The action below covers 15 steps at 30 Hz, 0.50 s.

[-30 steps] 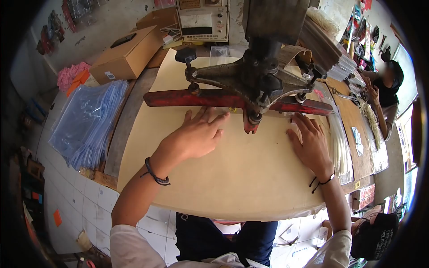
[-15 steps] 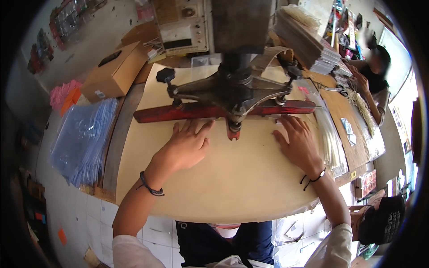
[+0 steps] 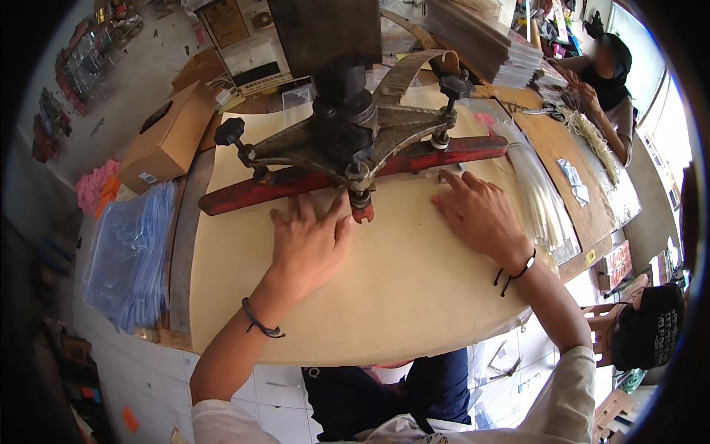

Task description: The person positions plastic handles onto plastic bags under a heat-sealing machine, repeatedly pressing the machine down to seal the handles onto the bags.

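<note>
A heavy press head (image 3: 344, 144) with black knobs hangs over the work table, a long red bar (image 3: 296, 186) fixed beneath it. Below it lies a smooth tan sheet (image 3: 384, 296). My left hand (image 3: 309, 240) rests palm down on the sheet, fingers spread, their tips at the front edge of the bar's left part. On the other side, my right hand (image 3: 481, 214) lies with fingers apart just in front of the bar's right part. Thin clear material shows along the bar's front edge near the right fingertips; its kind is hard to make out.
Blue-tinted clear plastic sleeves (image 3: 129, 255) are piled at the left, below a cardboard box (image 3: 168, 137). White strips (image 3: 538, 196) lie at the right, near scissors (image 3: 546, 111). A co-worker (image 3: 610, 81) sits at the upper right, handling stringy material.
The view has shifted and tilted, so the press appears further left and slanted. My left fingers sit slightly lower against the bar; my right hand has drawn slightly inward, fingers still apart.
</note>
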Tool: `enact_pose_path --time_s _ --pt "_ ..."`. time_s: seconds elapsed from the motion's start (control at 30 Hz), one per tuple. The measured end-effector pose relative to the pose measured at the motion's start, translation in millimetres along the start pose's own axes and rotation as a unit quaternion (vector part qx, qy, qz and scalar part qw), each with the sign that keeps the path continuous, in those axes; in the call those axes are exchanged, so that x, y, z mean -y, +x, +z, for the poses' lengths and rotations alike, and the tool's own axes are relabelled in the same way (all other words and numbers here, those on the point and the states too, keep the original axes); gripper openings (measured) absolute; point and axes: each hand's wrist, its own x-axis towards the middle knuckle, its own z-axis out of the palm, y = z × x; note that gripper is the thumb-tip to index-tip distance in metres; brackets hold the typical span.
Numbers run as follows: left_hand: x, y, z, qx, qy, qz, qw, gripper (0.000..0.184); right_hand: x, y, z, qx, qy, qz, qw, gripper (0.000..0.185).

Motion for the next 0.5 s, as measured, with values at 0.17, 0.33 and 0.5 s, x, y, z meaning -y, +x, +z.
enact_pose_path --time_s 0.17,0.33,0.5 --pt "-5.4 1.1 -1.5 0.035 -0.014 -0.040 0.998 0.055 -1.2 1.8 -1.9 0.002 0.003 0.015 1.000 0.049" --pt "-6.7 0.3 -3.6 0.062 -0.022 -0.051 0.997 0.056 -2.0 1.5 -4.0 -0.009 -0.011 0.008 1.000 0.054" --pt "-5.8 -2.3 -1.5 0.067 -0.061 -0.057 0.994 0.059 1.4 3.6 -8.0 -0.005 -0.005 0.024 1.000 0.058"
